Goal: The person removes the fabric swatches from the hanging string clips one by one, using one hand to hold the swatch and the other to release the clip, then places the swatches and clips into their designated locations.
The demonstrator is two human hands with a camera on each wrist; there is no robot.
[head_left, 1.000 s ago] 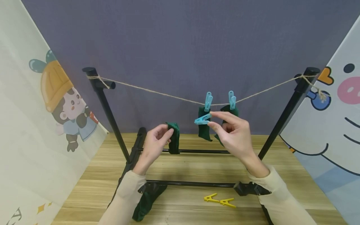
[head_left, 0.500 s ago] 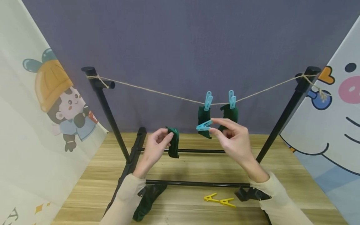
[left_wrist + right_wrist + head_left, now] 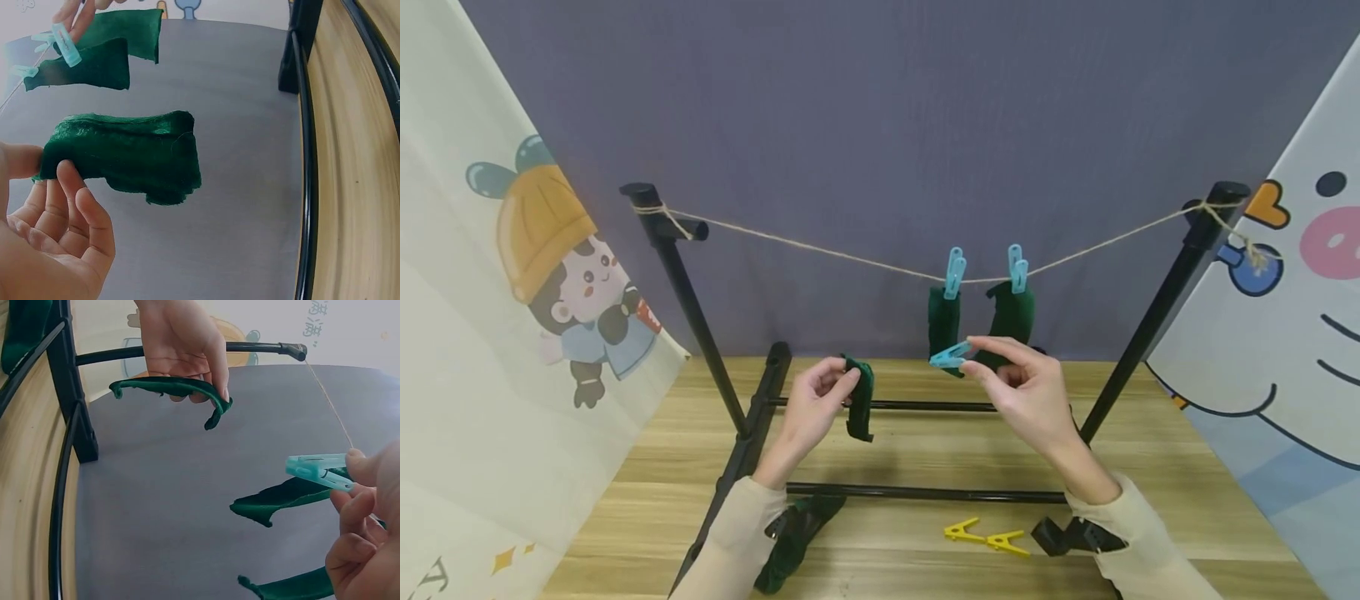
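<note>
My left hand (image 3: 811, 402) pinches the top end of a dark green velvety cloth strip (image 3: 861, 408), which hangs down left of the middle. In the left wrist view the same green cloth (image 3: 125, 156) shows a frayed, uneven edge between thumb and fingers. My right hand (image 3: 1028, 385) pinches a light blue clothespin (image 3: 950, 356) by its handle ends, its nose facing left. Behind it two more green cloths (image 3: 943, 321) (image 3: 1015, 312) hang from a sagging twine line (image 3: 820, 247), each held by a blue clothespin (image 3: 955, 273) (image 3: 1018, 268).
The twine is tied between two black posts (image 3: 688, 308) (image 3: 1165, 317) of a frame with low crossbars (image 3: 925, 493). On the wooden table (image 3: 880, 567) lie two yellow clothespins (image 3: 962, 529) (image 3: 1007, 542) and another green cloth (image 3: 793, 550), partly behind the left sleeve.
Both hands have moved down a little, carrying the green cloth and the blue clothespin. The right hand now covers less of the hanging cloth at the right.
</note>
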